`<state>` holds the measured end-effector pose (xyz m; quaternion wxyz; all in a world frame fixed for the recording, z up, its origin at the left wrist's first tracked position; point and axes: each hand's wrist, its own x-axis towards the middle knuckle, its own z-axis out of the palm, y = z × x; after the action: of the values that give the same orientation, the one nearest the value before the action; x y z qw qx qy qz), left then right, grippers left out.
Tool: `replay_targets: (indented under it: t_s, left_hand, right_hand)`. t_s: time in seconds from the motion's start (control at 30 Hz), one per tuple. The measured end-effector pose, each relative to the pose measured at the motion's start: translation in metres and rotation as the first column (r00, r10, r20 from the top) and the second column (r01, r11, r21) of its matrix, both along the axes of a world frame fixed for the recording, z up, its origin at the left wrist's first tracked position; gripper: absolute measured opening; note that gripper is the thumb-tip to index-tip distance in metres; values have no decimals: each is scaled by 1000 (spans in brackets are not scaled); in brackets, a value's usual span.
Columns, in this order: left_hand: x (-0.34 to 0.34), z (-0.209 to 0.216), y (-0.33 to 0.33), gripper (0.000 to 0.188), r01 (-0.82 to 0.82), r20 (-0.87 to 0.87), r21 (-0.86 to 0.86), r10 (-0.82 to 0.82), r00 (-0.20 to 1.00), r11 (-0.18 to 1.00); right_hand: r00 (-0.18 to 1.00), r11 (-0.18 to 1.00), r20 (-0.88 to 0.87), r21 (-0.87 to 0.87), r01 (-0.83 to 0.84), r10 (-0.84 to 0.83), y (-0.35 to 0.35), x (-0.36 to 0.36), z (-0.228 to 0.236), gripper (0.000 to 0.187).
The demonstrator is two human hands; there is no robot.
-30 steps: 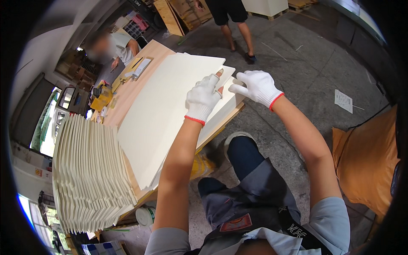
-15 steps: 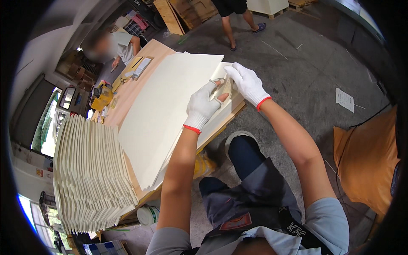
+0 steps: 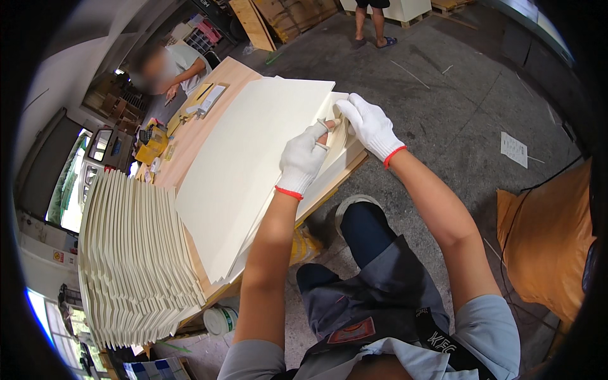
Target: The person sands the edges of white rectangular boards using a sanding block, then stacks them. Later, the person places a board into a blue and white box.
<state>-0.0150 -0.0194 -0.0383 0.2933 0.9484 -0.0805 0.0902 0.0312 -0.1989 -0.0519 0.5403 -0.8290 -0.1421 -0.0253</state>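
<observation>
- Cream folded sheets [image 3: 136, 259] stand packed in a tall, fanned pile at near left.
- Yellow holder [image 3: 151, 151] sits at the far left, close to a seated co-worker [image 3: 185, 62] in a pale shirt.
- White bucket [image 3: 219, 322] rests on the floor under the near edge of a pale wooden table [image 3: 239, 75].
- Broad white sheets [image 3: 256, 149] lie stacked on the table, mid-scene, edges curving up at their right.
- White-gloved left hand [image 3: 301, 158], half-curled, lies over that right edge, bare fingertips at the curved sheets; whether it grips cannot be told.
- White-gloved right hand [image 3: 372, 125] bends over the sheets' far right corner, its hold hidden from view.
- Bare-legged person [image 3: 380, 27] stands far beyond.
- Orange sack [image 3: 546, 240] bulges at near right.
</observation>
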Motion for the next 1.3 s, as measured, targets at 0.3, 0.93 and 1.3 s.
replay_targets:
  t_s: [0.3,0.93,1.3]
  left_hand:
    - [-6,9,-8,44,0,-15,47,1,1000,999]
    - [-7,10,-11,39,-17,10,105,16,1000,994]
    - [-10,11,-11,32,-36,37,138,31,999,990]
  right_hand:
    - [999,999,23,-10,30,-30,1,3,-7,51]
    - [997,999,70,-19,42,-41,1,4,-11,48]
    - [997,999,68,13,30,-30,1,1,-9,49]
